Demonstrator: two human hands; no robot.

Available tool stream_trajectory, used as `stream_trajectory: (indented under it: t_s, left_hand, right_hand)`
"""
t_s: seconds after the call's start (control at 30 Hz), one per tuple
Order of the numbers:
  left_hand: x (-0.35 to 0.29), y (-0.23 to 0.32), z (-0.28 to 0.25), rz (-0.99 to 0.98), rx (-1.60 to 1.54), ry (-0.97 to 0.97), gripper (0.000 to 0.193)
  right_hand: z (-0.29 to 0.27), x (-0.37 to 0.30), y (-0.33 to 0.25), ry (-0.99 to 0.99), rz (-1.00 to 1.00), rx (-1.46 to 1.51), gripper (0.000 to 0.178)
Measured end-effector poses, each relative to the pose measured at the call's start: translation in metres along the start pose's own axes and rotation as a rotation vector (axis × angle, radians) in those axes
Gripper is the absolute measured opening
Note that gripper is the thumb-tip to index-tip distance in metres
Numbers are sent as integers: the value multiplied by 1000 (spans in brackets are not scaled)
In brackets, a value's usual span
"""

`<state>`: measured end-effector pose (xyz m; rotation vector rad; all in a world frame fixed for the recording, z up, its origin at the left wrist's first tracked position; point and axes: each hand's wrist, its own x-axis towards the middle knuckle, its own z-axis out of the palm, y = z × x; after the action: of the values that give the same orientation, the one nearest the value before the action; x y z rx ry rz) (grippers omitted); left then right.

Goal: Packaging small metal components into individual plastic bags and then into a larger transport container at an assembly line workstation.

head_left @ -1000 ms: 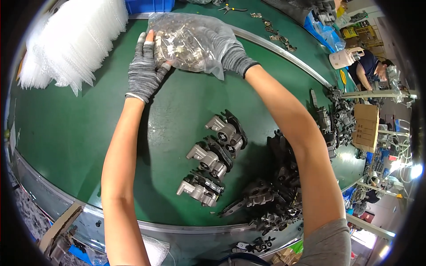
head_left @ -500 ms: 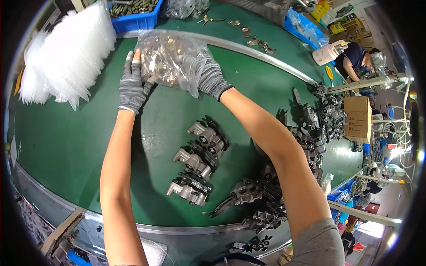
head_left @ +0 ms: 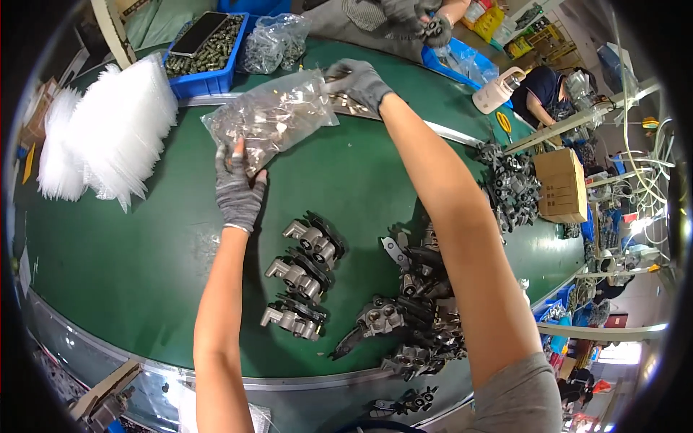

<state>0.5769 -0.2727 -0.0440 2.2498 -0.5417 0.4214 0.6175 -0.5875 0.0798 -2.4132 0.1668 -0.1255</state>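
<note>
2 gloved hands on clear plastic bag of metal parts (head_left: 271,119), held above far side of green table (head_left: 108,245). Left hand (head_left: 237,189) pinching near corner, fingers pressed together; right hand (head_left: 359,79) gripping far end, fingers curled. Just below: 3 grey metal castings (head_left: 303,278) in a row.

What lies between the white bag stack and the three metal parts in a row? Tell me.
Only bare green table lies between the white bag stack and the three metal parts, in the head view.
</note>
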Motion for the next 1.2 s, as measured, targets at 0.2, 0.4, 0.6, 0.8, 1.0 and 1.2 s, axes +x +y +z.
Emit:
stream_trajectory:
  t_s: [0.2, 0.4, 0.6, 0.8, 1.0, 1.2]
  left_hand:
    - [-35, -10, -24, 125, -84, 72, 86]
    - [-45, -9, -77, -458, -486, -217, 66]
    - [-213, 119, -209, -351, -766, -81, 55]
    - [-494, 152, -269, -541, -788, -552, 55]
    - [-491, 240, -279, -29, -259, -886, 71]
    - [-475, 314, -206, 385, -171, -861, 81]
  right_hand:
    - [-25, -85, 7, 266, 361, 829, 36]
    - [-39, -202, -53, 175, 409, 1147, 32]
    - [-84, -387, -159, 40, 278, 1082, 32]
    - [-31, -616, -161, -32, 447, 1258, 31]
    - [-5, -792, -131, 315, 780, 1406, 29]
    - [33, -857, -61, 630, 1060, 1109, 28]
